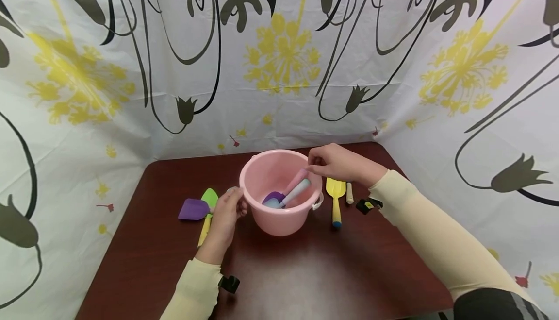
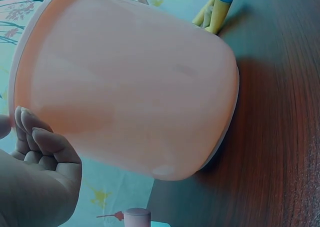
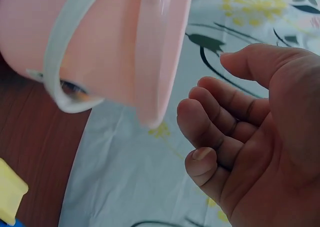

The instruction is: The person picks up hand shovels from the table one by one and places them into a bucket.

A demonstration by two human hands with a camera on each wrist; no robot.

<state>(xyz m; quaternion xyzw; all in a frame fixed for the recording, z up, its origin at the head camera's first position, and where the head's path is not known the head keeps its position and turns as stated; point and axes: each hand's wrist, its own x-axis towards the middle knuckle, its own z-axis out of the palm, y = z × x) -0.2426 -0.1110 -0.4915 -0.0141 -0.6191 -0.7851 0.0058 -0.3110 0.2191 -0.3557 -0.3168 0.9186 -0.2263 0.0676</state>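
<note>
A pink bucket [image 1: 279, 220] stands upright on the dark table. My left hand [image 1: 226, 215] pinches its left rim, thumb and fingertips on either side in the left wrist view. Inside lean a pink-handled toy shovel [image 1: 297, 180] with a purple head and a pale-handled toy shovel [image 1: 297, 191] with a light blue head. Over the right rim, near the pink handle, is my right hand [image 1: 338, 162]. Its fingers are loosely bent with nothing between them in the right wrist view, apart from the bucket [image 3: 105, 52]. The white bucket handle [image 3: 55, 72] hangs down on the right.
Left of the bucket lie a purple toy shovel [image 1: 193, 209] and a green-bladed tool [image 1: 210, 196], with a yellow handle [image 1: 204, 231] below. To the right are a yellow shovel [image 1: 336, 189] and a beige handle [image 1: 349, 193]. Flowered cloth [image 1: 279, 116] surrounds the table.
</note>
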